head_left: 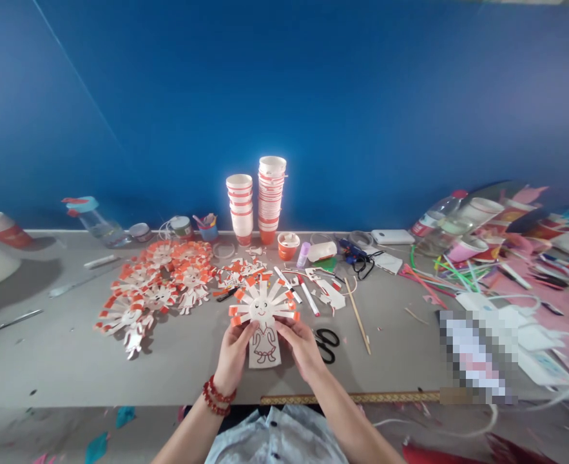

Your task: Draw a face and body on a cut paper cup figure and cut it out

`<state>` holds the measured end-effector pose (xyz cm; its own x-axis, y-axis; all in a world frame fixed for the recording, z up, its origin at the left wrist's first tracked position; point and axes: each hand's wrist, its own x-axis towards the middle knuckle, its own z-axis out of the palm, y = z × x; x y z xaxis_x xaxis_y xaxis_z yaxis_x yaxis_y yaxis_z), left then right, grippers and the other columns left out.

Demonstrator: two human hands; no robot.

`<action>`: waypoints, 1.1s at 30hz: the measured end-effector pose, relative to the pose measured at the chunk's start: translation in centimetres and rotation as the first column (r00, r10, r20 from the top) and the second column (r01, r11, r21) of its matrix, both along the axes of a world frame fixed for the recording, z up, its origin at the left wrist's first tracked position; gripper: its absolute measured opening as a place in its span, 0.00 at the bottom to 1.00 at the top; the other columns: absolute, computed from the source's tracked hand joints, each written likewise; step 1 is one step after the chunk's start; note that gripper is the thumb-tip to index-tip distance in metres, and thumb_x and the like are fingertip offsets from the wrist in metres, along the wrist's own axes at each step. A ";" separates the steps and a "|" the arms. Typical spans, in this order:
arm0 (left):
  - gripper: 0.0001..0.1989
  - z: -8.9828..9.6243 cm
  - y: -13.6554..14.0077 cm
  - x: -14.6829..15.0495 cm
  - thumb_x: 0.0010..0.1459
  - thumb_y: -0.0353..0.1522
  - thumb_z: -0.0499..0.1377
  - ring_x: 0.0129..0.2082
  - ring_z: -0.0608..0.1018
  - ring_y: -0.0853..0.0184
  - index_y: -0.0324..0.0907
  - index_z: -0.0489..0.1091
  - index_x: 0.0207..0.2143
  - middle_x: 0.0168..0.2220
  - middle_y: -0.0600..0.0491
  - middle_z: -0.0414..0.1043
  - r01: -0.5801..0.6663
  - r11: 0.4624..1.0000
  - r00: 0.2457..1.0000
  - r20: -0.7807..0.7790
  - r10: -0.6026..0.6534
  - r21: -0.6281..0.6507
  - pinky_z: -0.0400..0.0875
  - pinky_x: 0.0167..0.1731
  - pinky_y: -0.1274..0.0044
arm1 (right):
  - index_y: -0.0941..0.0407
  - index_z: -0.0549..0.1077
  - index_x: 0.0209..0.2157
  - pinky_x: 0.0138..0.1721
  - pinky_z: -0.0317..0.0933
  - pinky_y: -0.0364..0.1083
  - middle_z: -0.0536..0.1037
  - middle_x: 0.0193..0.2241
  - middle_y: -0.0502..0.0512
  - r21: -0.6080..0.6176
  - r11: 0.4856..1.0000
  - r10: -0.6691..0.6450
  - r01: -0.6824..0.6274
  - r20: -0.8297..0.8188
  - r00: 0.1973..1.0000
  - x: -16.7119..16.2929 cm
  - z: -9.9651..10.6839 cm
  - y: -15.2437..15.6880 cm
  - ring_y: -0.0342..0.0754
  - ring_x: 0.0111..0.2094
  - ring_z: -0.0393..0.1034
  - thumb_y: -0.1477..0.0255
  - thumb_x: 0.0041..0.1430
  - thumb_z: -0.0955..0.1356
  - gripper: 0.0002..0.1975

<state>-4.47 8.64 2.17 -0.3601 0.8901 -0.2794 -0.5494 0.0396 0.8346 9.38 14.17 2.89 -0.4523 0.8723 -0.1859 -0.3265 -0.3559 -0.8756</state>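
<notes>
Between my hands is a paper-cup doll (265, 332) cut from a white and orange cup. Its round face smiles, a fringe of strips with orange tips fans out around it, and a dress is drawn in dark line on the panel below. My left hand (236, 345) pinches its left side just under the fringe. On the other side my right hand (298, 341) grips it the same way, thumb on top; the fingers behind are hidden. Black-handled scissors (327, 343) lie just right of my right hand, their blades out of sight.
Several finished-looking cup cut-outs (168, 277) are heaped left, beside orange and white scraps (240, 274). Tall cup stacks (270, 200) stand by the blue wall. Rightward lie markers (308, 296), a wooden stick (357, 316), a glue gun (356, 256) and a power strip (516, 341).
</notes>
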 end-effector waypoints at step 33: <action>0.27 0.9 -0.8 -3.2 0.60 0.43 0.63 0.56 0.75 0.51 0.44 0.66 0.59 0.59 0.42 0.71 0.149 0.966 0.913 -0.405 -0.052 0.210 0.73 0.52 0.64 | 0.59 0.82 0.31 0.35 0.68 0.49 0.82 0.25 0.56 0.095 0.995 -0.056 0.037 0.198 0.979 0.4 -1.3 0.5 0.55 0.30 0.75 0.50 0.45 0.76 0.25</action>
<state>-7.64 7.79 3.03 -0.3028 0.9494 0.0838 -0.1782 -0.1428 0.9736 9.73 14.67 1.59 -0.3725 0.9087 -0.1882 -0.1557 -0.2611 -0.9527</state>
